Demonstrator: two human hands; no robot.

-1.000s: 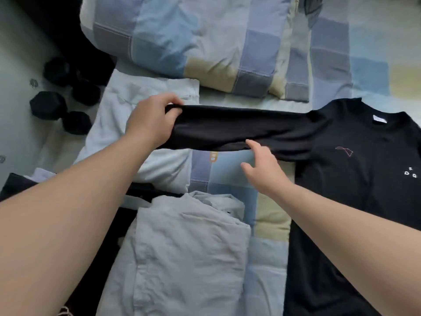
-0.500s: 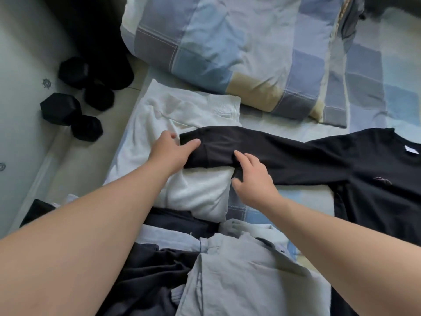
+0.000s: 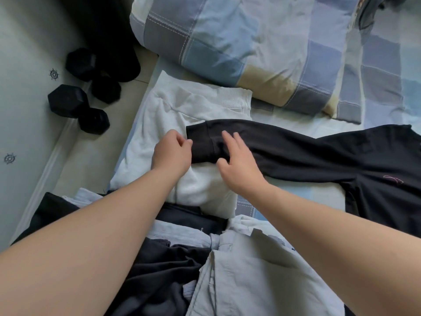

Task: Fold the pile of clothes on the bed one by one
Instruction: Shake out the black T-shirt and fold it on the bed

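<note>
Left hand (image 3: 170, 153) is curled by the cuff (image 3: 200, 142), grip can't be told. Right hand (image 3: 239, 165) is laid flat on the black sweatshirt (image 3: 376, 169), spread across the bed (image 3: 296, 192). Soft, floppy, light; probably best taken at the cuff.

black sweatshirt (image 3: 341, 156), small pink stitching | white folded garment (image 3: 182, 110) | duvet (image 3: 227, 37) upper frame: blue/grey/beige checks | black dumbbells (image 3: 68, 101) upper left | pale grey garment (image 3: 250, 281) bottom
</note>
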